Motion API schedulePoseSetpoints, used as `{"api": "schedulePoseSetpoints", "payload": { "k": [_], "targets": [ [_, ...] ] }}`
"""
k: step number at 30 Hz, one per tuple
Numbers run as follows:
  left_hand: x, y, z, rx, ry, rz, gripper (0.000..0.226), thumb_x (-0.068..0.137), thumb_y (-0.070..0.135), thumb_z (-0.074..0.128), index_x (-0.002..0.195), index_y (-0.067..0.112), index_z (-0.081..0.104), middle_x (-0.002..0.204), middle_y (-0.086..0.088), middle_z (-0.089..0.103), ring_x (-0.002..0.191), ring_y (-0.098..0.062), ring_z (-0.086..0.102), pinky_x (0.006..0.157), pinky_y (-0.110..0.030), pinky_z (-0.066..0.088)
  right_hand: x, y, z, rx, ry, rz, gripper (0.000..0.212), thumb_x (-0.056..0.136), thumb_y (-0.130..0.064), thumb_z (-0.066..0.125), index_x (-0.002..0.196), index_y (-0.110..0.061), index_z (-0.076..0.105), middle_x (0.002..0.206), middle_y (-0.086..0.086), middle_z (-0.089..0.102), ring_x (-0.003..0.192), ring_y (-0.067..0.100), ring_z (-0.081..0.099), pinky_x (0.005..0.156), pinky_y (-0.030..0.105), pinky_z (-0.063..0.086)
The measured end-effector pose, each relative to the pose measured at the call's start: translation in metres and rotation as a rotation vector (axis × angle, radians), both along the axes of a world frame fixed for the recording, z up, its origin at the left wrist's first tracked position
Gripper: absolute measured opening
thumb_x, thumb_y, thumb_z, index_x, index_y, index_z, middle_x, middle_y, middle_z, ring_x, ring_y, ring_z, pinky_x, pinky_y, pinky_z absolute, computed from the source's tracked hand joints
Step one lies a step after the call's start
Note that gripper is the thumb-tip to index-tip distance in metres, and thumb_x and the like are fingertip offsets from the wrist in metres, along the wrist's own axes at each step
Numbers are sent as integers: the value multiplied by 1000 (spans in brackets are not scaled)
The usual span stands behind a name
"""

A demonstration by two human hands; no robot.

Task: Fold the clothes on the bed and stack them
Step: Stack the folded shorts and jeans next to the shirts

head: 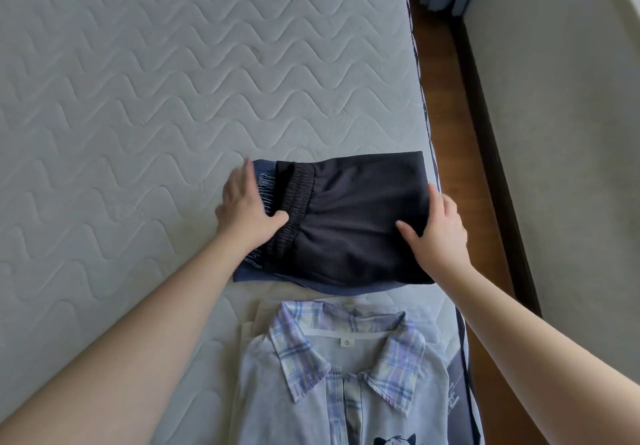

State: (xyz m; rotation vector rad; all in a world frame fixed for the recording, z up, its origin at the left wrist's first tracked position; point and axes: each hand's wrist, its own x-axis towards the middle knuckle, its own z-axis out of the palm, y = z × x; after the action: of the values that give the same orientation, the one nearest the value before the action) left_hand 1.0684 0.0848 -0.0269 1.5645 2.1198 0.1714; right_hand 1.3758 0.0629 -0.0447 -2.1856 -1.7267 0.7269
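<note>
We looked down from head height onto a pale grey quilted mattress (pixel 138 81) stitched in wavy lines. Near its right edge lay a small stack of folded clothes: black shorts (pixel 353 216) with a gathered elastic waistband on top, and a folded blue denim garment (pixel 265 171) beneath, its frayed edge peeking out on the left and its rim showing along the near side.

Our left hand (pixel 246 205) rested on the left end of the stack, fingers straight and close together over the denim fringe, thumb reaching onto the waistband. Our right hand (pixel 438 226) was at the right end of the shorts, thumb lying on the black fabric; its fingers curved over the edge, and we could not tell whether they gripped the cloth.

Nearer to us, just apart from the stack, lay a light grey shirt (pixel 349 406) with a blue and lilac plaid collar, resting on a cream garment (pixel 251 320) that showed at its far left corner.

To the right of the bed ran a strip of brown wooden floor (pixel 446 105), then a light wall (pixel 561 98).
</note>
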Motion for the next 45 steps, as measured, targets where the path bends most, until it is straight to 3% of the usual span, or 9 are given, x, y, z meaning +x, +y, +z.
{"api": "schedulePoseSetpoints", "payload": {
  "k": [4, 10, 16, 23, 26, 31, 39, 42, 45],
  "targets": [
    [57, 3, 11, 517, 258, -573, 70, 84, 30, 45, 151, 15, 30, 159, -7, 27, 147, -24, 22, 115, -45, 22, -31, 19, 8, 295, -141, 237, 66, 95, -31, 53, 154, -17, 25, 160, 4, 26, 147, 24, 22, 118, 43, 20],
    [59, 1, -38, 167, 522, -659, 66, 99, 53, 12, 156, 20, 13, 164, -4, 5, 151, -19, -1, 121, -46, -1, -45, 31, -32, 41, -348, 390, 65, 100, -51, 25, 157, -26, 8, 165, -3, 1, 151, 16, -3, 121, 39, -6],
    [49, 4, -67, 210, 417, -457, 67, 91, 61, 26, 153, 39, 14, 163, -11, -1, 150, -28, -4, 116, -59, 11, -33, 35, -64, -4, -319, 284, 74, 92, -69, 12, 156, -34, 0, 164, -3, -9, 150, 14, -11, 122, 42, -4],
    [65, 30, -49, -115, 301, -453, 67, 94, 65, 12, 155, 36, 2, 163, 4, -15, 146, -15, -24, 117, -50, -14, -29, 50, -55, -159, -223, 324, 74, 94, -66, 22, 156, -32, -2, 164, -2, -14, 150, 14, -14, 121, 41, -7],
    [59, 10, -25, 18, 146, -438, 60, 100, 53, 20, 155, 31, 11, 164, 4, -4, 149, -13, -12, 119, -44, -8, -23, 47, -25, -215, -99, 306, 66, 99, -60, 26, 156, -30, 13, 165, -4, -1, 151, 12, -6, 121, 41, -5],
    [38, -115, 11, 453, -174, -277, 47, 96, 37, 49, 133, 8, 51, 133, -10, 51, 126, -22, 46, 110, -29, 31, -15, -69, 31, 279, 88, 292, 31, 96, -35, 48, 120, -20, 62, 124, -3, 60, 117, 18, 51, 96, 24, 28],
    [13, -230, -29, -70, -242, 133, 40, 89, 32, 69, 118, 6, 60, 114, -12, 63, 106, -30, 59, 90, -33, 45, 2, -175, 0, -215, 18, 164, 45, 92, -42, 62, 126, -15, 52, 119, 9, 59, 113, 33, 52, 89, 40, 37],
    [-1, -219, -33, -123, -47, 54, 35, 88, 43, 66, 107, 13, 68, 115, -12, 59, 110, -32, 53, 93, -36, 43, 7, -180, -3, -274, -83, 198, 34, 89, -50, 63, 100, -20, 51, 98, 0, 54, 103, 31, 54, 76, 37, 32],
    [-10, -212, -25, -78, -227, 1, 16, 88, 32, 70, 90, 17, 66, 97, -3, 59, 96, -24, 56, 82, -29, 42, 11, -177, 6, -234, -85, 217, 36, 87, -44, 68, 80, -19, 43, 83, 0, 51, 91, 33, 55, 69, 36, 30]
  ]
}}
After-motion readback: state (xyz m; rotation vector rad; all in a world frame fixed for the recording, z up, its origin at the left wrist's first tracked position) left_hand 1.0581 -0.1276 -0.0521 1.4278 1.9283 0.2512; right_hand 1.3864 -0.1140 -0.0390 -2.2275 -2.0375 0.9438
